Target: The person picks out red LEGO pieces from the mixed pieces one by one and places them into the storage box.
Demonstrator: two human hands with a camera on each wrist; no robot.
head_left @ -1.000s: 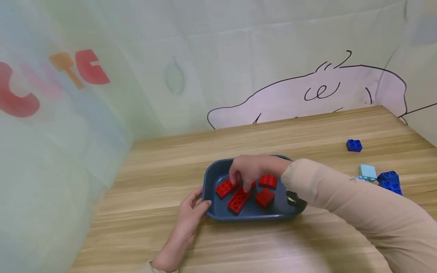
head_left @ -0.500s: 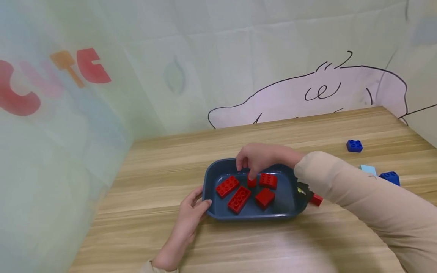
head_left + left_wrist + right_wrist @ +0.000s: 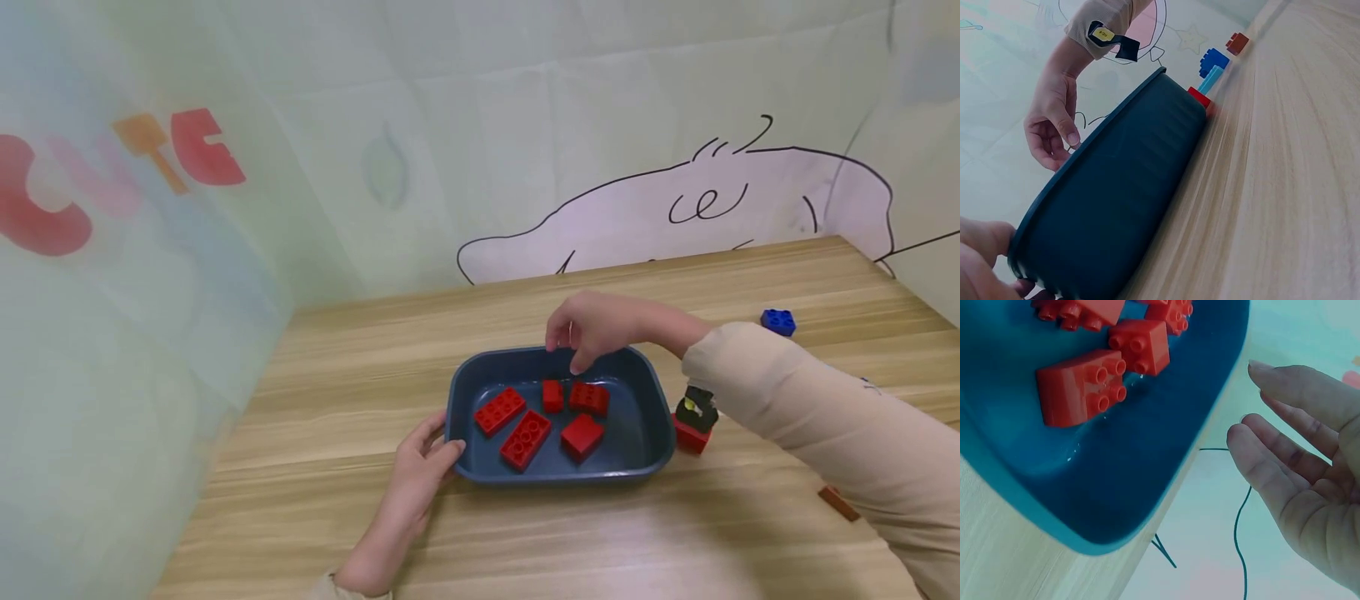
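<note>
A dark blue tray [image 3: 630,467] stands on the wooden table with several red toy building bricks [image 3: 526,439] inside. My left hand [image 3: 420,467] grips its left end, thumb over the rim and fingers outside; the left wrist view shows fingers [image 3: 985,250] at that rim. Over the far rim hovers my right hand [image 3: 592,325], fingers loosely bent. Nothing lies between thumb and fingertips in the right wrist view, where the hand [image 3: 1310,450] is apart from the bricks. A small red brick [image 3: 552,396] and a studded one [image 3: 589,398] lie nearest below it.
Beyond the tray's right end lies another red brick [image 3: 692,435], partly behind a dark wrist strap [image 3: 697,408]. A blue brick [image 3: 778,322] is at the back right. A brown brick [image 3: 838,503] lies by the right sleeve. Blue and light-blue bricks [image 3: 1213,62] show in the left wrist view.
My right hand has left the small red brick in the tray and risen back and to the right. The left hand and tray stay put. The brown brick has come into sight.
</note>
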